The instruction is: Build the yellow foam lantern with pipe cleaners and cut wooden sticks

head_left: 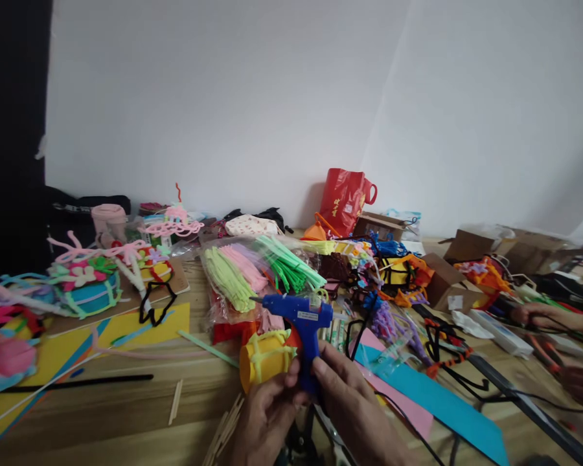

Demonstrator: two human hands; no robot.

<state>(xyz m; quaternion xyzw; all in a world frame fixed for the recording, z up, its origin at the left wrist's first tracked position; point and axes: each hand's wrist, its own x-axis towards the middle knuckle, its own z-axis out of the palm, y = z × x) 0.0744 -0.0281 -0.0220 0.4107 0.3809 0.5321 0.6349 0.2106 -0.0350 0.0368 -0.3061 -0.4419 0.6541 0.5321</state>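
My right hand (352, 404) is closed round the handle of a blue glue gun (301, 323) whose nozzle points left. My left hand (267, 414) holds a small yellow cup-shaped craft (262, 359) wrapped in pale green pipe cleaners, just left of the gun and below its nozzle. Both hands sit low in the middle, over a wooden table (126, 414).
Bags of green and pink pipe cleaners (252, 268) lie behind the gun. Finished crafts (90, 281) and yellow card sit at the left. Blue (447, 404) and pink sheets lie right, with a red bag (344, 200) and boxes behind. Another person's hands (539, 317) work at the far right.
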